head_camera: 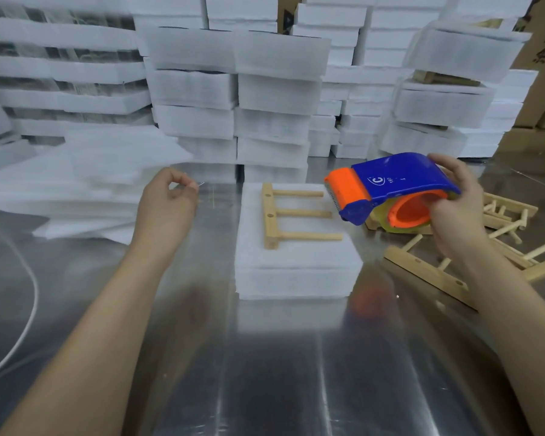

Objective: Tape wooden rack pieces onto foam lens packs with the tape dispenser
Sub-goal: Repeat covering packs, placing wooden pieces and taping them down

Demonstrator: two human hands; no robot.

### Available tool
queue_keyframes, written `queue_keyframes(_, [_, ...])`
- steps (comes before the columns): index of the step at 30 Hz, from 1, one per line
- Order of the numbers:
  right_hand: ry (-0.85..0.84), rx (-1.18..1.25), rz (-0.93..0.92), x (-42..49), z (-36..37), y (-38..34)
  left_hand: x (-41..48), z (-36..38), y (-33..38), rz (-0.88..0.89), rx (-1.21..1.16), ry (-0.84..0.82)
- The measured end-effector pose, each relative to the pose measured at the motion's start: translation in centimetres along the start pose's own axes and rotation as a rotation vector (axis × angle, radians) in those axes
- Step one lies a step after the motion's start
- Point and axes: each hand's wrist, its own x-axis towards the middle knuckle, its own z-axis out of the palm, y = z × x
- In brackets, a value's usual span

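Steel-topped reflective table [280,372] nearest, both bare forearms reaching out over it. Mid-table: white square foam lens pack [296,278], lying flat. On its top, pale wooden rack piece [269,215]: spine along pack's left side, long axis near–far, three dowels pointing right.

Left hand [164,206] left of pack, apart from it, thumb and forefinger pinched on what looks like a clear tape end [201,184]; faint, not certain. Right hand [453,209] grips blue-and-orange plastic tape dispenser [400,174], held over pack's far right corner, long axis left–right, orange mouth pointing left. Right hand is nearer the rack. Judgement: tape should cross the dowels left–right.

Right: loose wooden rack pieces [422,272]. Far: stacked white foam packs [233,89].
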Motion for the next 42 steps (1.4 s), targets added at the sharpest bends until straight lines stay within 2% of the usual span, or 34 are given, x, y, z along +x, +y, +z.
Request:
queue_keyframes(12, [-0.012,-0.012,0.02,-0.1,0.1,0.5,0.3,0.5,-0.9,-0.018,0.016,0.004])
queue_keyframes(21, [-0.048,-0.029,0.038,-0.2,0.0,1.2,0.4,1.1,-1.8,-0.099,0.06,-0.023])
queue_keyframes(27, [-0.053,-0.022,0.077,-0.7,0.0,1.4,0.1,1.1,-2.2,-0.133,0.163,-0.068])
queue_keyframes(42, [-0.063,-0.009,0.088,-0.8,-0.3,1.1,-0.1,0.8,-1.8,-0.17,0.136,-0.086])
